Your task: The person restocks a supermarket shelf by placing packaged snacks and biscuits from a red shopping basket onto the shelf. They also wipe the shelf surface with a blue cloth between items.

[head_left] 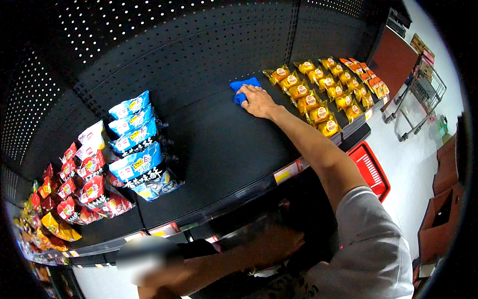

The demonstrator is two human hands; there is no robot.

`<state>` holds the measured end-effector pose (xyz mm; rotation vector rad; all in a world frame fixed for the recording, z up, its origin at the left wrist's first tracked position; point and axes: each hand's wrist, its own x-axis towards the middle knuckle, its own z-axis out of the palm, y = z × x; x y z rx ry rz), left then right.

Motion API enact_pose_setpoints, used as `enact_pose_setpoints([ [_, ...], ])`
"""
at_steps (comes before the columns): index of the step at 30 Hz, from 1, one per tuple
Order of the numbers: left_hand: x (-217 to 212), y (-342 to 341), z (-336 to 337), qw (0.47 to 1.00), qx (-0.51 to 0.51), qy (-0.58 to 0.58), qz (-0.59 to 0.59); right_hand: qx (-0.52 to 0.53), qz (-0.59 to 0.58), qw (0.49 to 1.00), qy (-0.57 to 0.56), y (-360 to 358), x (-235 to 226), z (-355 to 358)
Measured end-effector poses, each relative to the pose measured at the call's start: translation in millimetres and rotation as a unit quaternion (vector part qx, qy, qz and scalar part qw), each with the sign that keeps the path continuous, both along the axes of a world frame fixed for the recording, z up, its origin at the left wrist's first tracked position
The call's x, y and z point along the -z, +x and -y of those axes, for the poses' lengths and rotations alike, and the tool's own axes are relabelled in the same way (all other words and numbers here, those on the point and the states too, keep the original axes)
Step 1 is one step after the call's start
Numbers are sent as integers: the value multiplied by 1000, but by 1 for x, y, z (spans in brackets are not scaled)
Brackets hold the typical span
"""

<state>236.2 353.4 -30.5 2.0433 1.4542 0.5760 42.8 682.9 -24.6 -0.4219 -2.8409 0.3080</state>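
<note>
One blue cloth (244, 89) lies pressed under our right hand (258, 101), fingers spread flat on top of it, at the back of a bare stretch of black shelf (219, 144). Yellow snack packs (323, 92) sit just to its right, blue bags (135, 144) well to the left. Our left hand (279, 244) rests low below the shelf edge; we cannot tell how its fingers stand.

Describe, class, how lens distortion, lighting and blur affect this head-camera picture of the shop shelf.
Head view: fisheye bends the black shelf edge into a curve; corners fall dark; the right hand on the blue cloth is sharp and evenly lit; a blurred patch sits at the lower edge; the yellow packets are bright.
</note>
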Motion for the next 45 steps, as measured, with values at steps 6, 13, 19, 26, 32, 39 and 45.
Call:
enact_pose_setpoints([
  [6,2,-3,-3,1000,10,-20,-14,41,34,998,14,34,-2,7],
  [13,1,11,7,999,18,-12,-31,26,78,996,34,81,-2,52],
  [19,7,13,17,998,29,23,-54,-172,137,975,26,94,-31,165],
  [26,0,7,19,998,17,-2,-59,-283,86,955,30,80,-13,204],
  [32,11,6,21,999,19,24,-40,-67,87,993,51,35,-16,98],
  [39,7,8,19,996,22,15,-87,-20,81,996,15,83,-5,45],
  [45,-9,7,26,997,36,9,-68,-9,144,989,14,148,-23,74],
])
